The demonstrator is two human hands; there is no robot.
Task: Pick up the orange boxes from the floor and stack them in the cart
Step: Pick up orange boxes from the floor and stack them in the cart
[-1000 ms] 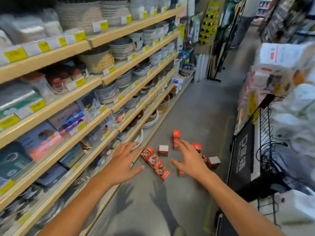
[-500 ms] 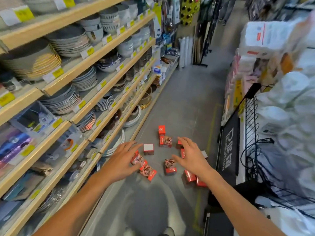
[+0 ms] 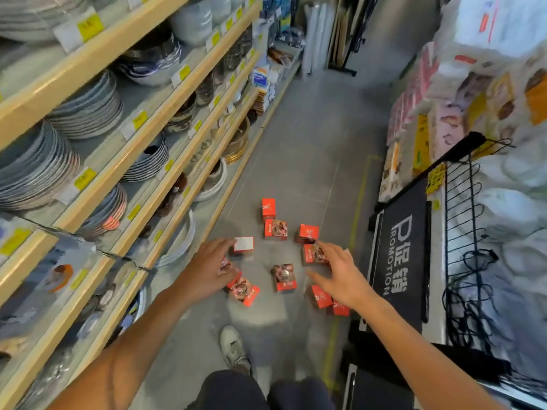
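Evidently the orange boxes (image 3: pixel 284 278) at lower centre are light, stiff cardboard; pinch opposite faces. Left hand (image 3: pixel 208 270) and right hand (image 3: pixel 340 276) hover spread, holding nothing.

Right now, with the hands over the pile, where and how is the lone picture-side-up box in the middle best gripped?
Probably from above, by its two opposite side walls. The middle box lies flat on the floor with its printed face up and bare floor all round it, so thumb and fingers fit down either side. The right hand hovers nearest, fingers spread, holding nothing.
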